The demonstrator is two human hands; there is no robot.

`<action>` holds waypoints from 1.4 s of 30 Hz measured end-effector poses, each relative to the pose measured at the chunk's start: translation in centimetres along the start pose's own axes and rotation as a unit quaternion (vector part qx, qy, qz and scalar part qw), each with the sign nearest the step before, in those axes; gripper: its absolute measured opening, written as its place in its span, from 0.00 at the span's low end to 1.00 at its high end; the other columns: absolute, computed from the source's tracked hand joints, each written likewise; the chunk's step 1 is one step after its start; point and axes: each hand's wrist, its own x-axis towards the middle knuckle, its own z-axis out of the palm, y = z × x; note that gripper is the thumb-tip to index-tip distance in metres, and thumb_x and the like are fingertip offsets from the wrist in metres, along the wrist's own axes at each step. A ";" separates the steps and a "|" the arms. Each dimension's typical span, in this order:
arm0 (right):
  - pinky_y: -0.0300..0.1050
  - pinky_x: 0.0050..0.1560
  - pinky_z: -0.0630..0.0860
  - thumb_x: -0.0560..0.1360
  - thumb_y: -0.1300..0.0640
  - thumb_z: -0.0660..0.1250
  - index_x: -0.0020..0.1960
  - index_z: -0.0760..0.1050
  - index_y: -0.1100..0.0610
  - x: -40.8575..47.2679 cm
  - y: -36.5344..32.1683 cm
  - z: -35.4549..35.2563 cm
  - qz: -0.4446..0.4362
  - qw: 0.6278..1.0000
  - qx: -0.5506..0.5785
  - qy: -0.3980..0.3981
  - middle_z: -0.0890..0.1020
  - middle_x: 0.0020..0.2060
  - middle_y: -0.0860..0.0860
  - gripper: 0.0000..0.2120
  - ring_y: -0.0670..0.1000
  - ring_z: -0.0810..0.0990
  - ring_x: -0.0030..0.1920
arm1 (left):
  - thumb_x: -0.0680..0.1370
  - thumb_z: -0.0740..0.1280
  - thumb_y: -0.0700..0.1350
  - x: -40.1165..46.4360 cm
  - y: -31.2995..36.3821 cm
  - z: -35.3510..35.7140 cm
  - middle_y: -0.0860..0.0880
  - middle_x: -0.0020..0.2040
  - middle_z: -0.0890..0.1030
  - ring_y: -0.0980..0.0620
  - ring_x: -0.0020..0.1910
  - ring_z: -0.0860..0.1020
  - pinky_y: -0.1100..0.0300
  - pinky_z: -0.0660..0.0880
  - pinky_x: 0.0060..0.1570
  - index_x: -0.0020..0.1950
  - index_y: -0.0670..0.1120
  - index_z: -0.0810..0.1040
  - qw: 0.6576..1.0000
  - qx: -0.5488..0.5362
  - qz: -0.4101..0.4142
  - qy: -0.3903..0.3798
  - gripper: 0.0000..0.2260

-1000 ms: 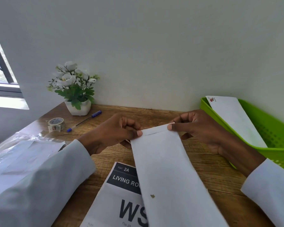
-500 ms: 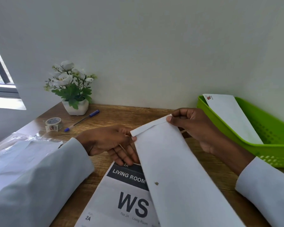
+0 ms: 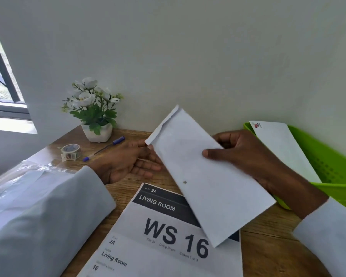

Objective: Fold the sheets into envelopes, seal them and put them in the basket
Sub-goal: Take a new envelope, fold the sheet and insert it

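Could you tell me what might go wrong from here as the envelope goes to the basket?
The right hand alone grips the envelope; the left hand lies open beside it, so it could slip. Its flap edge looks slightly lifted, so the seal may open. The basket already holds a leaning envelope that could block it.

A potted flower plant (image 3: 94,110), pen (image 3: 104,148), tape roll (image 3: 70,151) and printed sign (image 3: 164,236) sit on the wooden table (image 3: 268,256).

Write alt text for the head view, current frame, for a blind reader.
The right hand grips a white envelope above a wooden desk, while the open left hand touches its flap corner. A green basket at right holds another envelope; a printed "WS 16" sheet, tape roll, pen and potted flowers are also there.
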 end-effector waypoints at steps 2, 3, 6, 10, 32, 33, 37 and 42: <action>0.42 0.35 0.81 0.72 0.60 0.75 0.48 0.86 0.52 -0.5 -1.7 -0.4 -0.103 0.989 -0.101 0.044 0.88 0.38 0.47 0.06 0.49 0.86 0.36 | 0.83 0.58 0.42 0.0 0.6 -0.3 0.40 0.48 0.85 0.48 0.39 0.86 0.56 0.83 0.35 0.56 0.43 0.76 0.998 -0.050 0.045 0.003 0.08; 0.41 0.34 0.80 0.72 0.58 0.75 0.48 0.86 0.49 -0.9 -2.4 -0.5 -0.156 0.973 -0.158 0.065 0.87 0.37 0.44 0.06 0.46 0.85 0.34 | 0.84 0.57 0.42 -0.1 1.0 -0.4 0.40 0.46 0.86 0.49 0.38 0.85 0.56 0.83 0.35 0.57 0.43 0.76 0.995 -0.077 0.059 0.005 0.09; 0.42 0.33 0.79 0.73 0.55 0.71 0.51 0.85 0.48 -2.3 -3.1 0.9 -0.312 0.883 -0.335 0.106 0.86 0.40 0.43 0.08 0.44 0.82 0.34 | 0.84 0.53 0.51 -0.5 1.6 -0.9 0.41 0.43 0.86 0.51 0.36 0.85 0.57 0.83 0.32 0.57 0.41 0.79 0.986 -0.151 0.074 0.006 0.19; 0.46 0.29 0.78 0.66 0.62 0.77 0.54 0.83 0.57 -3.4 -0.4 3.9 -0.430 0.686 -0.584 0.058 0.85 0.44 0.54 0.17 0.54 0.82 0.39 | 0.80 0.58 0.59 -1.1 1.6 -1.4 0.36 0.48 0.85 0.45 0.37 0.85 0.57 0.81 0.28 0.54 0.35 0.83 0.980 -0.191 0.047 -0.024 0.28; 0.41 0.38 0.82 0.71 0.59 0.75 0.51 0.82 0.62 0.9 6.8 -1.0 0.102 0.958 0.217 0.155 0.88 0.47 0.56 0.10 0.51 0.87 0.44 | 0.82 0.59 0.36 -0.8 1.7 -2.0 0.40 0.55 0.82 0.42 0.55 0.80 0.48 0.80 0.49 0.55 0.40 0.78 0.983 -0.119 0.084 0.109 0.09; 0.41 0.37 0.81 0.70 0.60 0.75 0.50 0.82 0.63 1.0 6.6 -1.0 0.105 0.957 0.225 0.153 0.88 0.46 0.57 0.10 0.51 0.87 0.43 | 0.81 0.60 0.37 -1.0 2.0 -2.3 0.41 0.53 0.83 0.43 0.53 0.81 0.47 0.81 0.49 0.54 0.41 0.79 0.986 -0.099 0.078 0.111 0.09; 0.39 0.31 0.80 0.69 0.62 0.76 0.47 0.82 0.62 1.0 6.2 -0.9 0.109 0.957 0.233 0.134 0.88 0.43 0.56 0.08 0.50 0.86 0.38 | 0.77 0.68 0.39 -1.9 3.4 -3.7 0.45 0.42 0.85 0.49 0.41 0.84 0.55 0.82 0.38 0.43 0.43 0.82 0.983 0.062 0.059 0.162 0.05; 0.43 0.38 0.83 0.69 0.64 0.76 0.46 0.82 0.65 0.8 7.2 -1.1 0.167 0.971 0.155 0.067 0.88 0.42 0.58 0.07 0.50 0.87 0.38 | 0.70 0.73 0.33 -2.7 3.2 -4.9 0.41 0.43 0.85 0.47 0.41 0.85 0.59 0.82 0.33 0.44 0.36 0.82 0.976 0.127 0.008 0.177 0.04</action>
